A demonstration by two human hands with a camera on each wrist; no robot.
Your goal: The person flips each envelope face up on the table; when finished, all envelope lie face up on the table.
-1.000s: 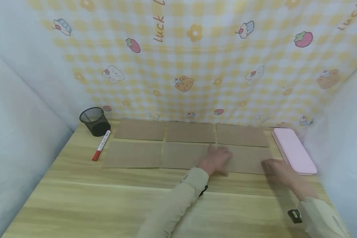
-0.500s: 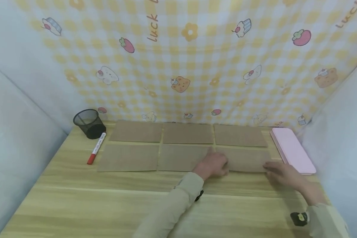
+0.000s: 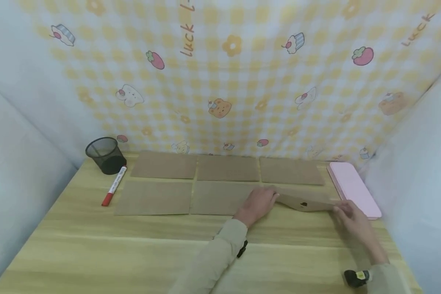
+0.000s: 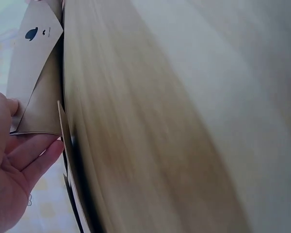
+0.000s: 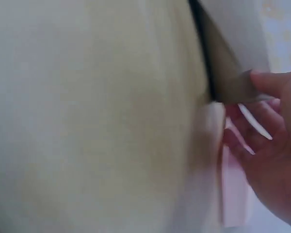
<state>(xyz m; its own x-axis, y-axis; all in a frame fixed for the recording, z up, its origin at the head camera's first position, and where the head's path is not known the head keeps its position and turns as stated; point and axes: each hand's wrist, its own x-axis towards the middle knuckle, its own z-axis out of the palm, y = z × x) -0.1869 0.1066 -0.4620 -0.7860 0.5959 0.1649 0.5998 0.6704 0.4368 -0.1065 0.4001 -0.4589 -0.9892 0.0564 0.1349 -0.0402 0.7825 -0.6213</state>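
The envelope [image 3: 294, 198] is at the right end of the front row on the worktop [image 3: 132, 257], held at both ends between the left hand [image 3: 256, 204] and the right hand [image 3: 355, 222]. It is plain brown, smooth and thin, tipped so that its flap [image 4: 29, 63] faces the person. The flap narrows to a point and carries a small dark hat [image 4: 32, 34], with a moustache mark [image 4: 43, 32] and a tiny line of print beside it, too small to read. Below the slanting edge of the flap, the body shows a darker brown in the left wrist view. Whether its lower edge touches the worktop cannot be told. The left fingers pinch one end, thumb on the flap side and the others behind; the right fingers pinch the opposite end the same way, though that view is blurred. Five flat brown rectangles [image 3: 228, 168] lie near it, three in the back row and two to its left, the left hand covering a corner of the closest. A pink case [image 3: 354, 190] lies just beyond the right hand, while a black mesh cup [image 3: 106, 157] and a red-capped marker [image 3: 114, 185] sit at the far left
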